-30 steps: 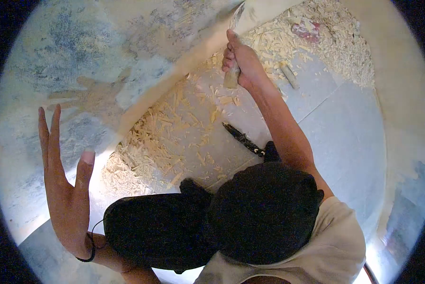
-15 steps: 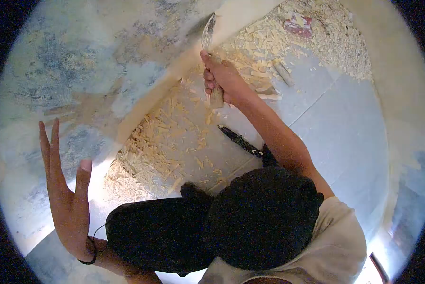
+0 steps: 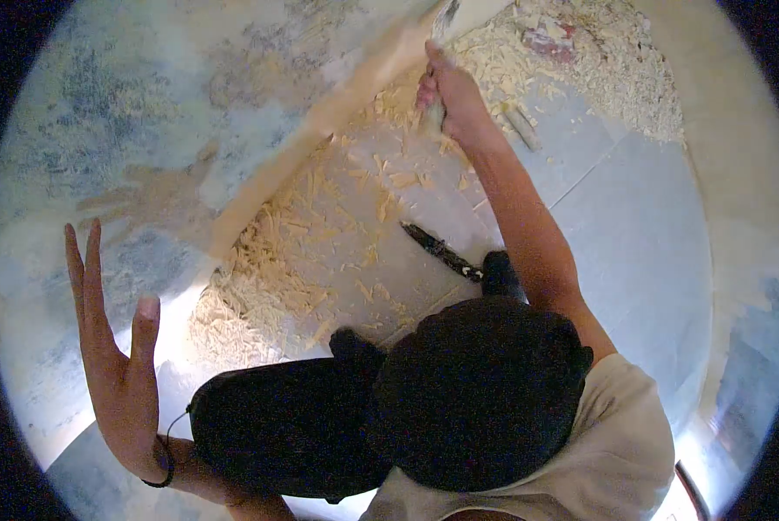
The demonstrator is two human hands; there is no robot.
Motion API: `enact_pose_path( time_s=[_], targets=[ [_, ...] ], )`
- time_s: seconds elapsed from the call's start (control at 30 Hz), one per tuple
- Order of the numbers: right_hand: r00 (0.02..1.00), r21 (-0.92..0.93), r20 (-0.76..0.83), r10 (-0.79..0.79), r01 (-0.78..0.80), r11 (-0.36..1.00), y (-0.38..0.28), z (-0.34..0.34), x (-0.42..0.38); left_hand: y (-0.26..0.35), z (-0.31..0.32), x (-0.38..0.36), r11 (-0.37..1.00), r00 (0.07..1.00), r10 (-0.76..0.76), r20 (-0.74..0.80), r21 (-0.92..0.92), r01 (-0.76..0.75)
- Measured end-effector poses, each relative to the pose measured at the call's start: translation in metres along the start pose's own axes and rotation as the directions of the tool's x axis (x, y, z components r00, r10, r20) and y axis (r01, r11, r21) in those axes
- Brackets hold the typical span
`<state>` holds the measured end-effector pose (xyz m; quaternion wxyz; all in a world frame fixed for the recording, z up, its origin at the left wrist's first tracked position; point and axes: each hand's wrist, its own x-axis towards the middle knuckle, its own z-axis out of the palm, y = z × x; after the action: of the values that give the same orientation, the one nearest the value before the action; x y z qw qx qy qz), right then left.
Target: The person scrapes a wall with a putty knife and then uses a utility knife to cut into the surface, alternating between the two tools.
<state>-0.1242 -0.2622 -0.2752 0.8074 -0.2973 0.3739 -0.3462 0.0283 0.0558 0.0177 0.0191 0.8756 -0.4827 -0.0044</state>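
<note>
My right hand [image 3: 452, 97] is shut on the pale wooden handle of a chopping tool [image 3: 442, 35], whose blade touches the edge of a big rounded wooden slab [image 3: 233, 113] near the top of the view. My left hand [image 3: 116, 352] rests flat on the slab's mottled surface at the lower left, fingers spread, a dark band on its wrist. Pale wood chips [image 3: 277, 269] lie thick on the floor beside the slab's edge.
A dark knife-like tool [image 3: 442, 253] lies on the grey tiled floor [image 3: 633, 252] among chips. A short wooden stick [image 3: 521, 128] and a reddish object [image 3: 549, 36] lie in the shavings at the upper right. My dark-clothed knees fill the bottom centre.
My right hand swung the tool down and left along the slab edge, then back up to the right. Chips shifted. My left hand stayed pressed on the slab.
</note>
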Motion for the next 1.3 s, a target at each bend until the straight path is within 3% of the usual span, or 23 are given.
enact_pose_path(
  time_s=[0.1,0.23,0.4,0.5,0.6,0.7,0.8,0.97,1.03,1.13,1.3],
  targets=[
    [0.977,-0.289,-0.104,0.188,-0.211,0.934,0.012,0.016,-0.039,-0.003,0.002,0.004,1.000,1.000,0.000,-0.013,0.009,0.000],
    [0.964,-0.158,0.079,0.253,-0.238,0.958,0.027,0.042,-0.074,0.004,0.005,0.006,1.000,1.000,0.021,0.020,0.014,-0.021],
    [0.982,-0.293,0.045,0.186,-0.165,0.942,0.022,0.027,-0.031,0.010,0.003,0.007,0.999,0.999,0.039,0.011,0.000,-0.039],
    [0.985,-0.057,0.151,0.084,-0.076,0.995,-0.006,0.016,-0.014,0.007,0.004,0.006,1.000,1.000,0.018,0.016,-0.003,-0.018],
    [0.993,-0.069,0.073,0.092,-0.087,0.994,-0.002,0.013,-0.025,0.007,0.003,0.007,1.000,1.000,0.017,0.008,-0.007,-0.017],
    [0.988,-0.333,0.029,0.150,-0.132,0.934,0.023,0.012,-0.045,0.010,0.003,0.009,1.000,1.000,0.027,0.001,0.003,-0.027],
    [0.987,-0.277,0.006,0.158,-0.151,0.949,0.034,0.030,-0.059,0.012,0.005,0.011,0.999,0.999,0.045,0.005,-0.010,-0.045],
    [0.999,-0.386,-0.035,0.030,-0.041,0.922,-0.010,0.015,-0.006,0.011,0.004,0.010,0.999,1.000,0.023,0.019,-0.029,-0.023],
    [0.996,-0.053,0.032,-0.081,0.082,0.995,-0.040,0.003,0.018,0.009,0.003,0.008,1.000,1.000,0.013,0.018,-0.029,-0.012],
    [0.992,0.058,0.019,-0.122,0.121,0.991,-0.075,-0.001,0.013,0.006,0.003,0.006,0.999,1.000,0.010,0.007,-0.034,-0.010],
    [0.987,-0.123,0.075,0.145,-0.135,0.983,-0.029,0.022,-0.048,0.009,0.006,0.014,1.000,1.000,0.019,0.009,-0.020,-0.019]
  ],
)
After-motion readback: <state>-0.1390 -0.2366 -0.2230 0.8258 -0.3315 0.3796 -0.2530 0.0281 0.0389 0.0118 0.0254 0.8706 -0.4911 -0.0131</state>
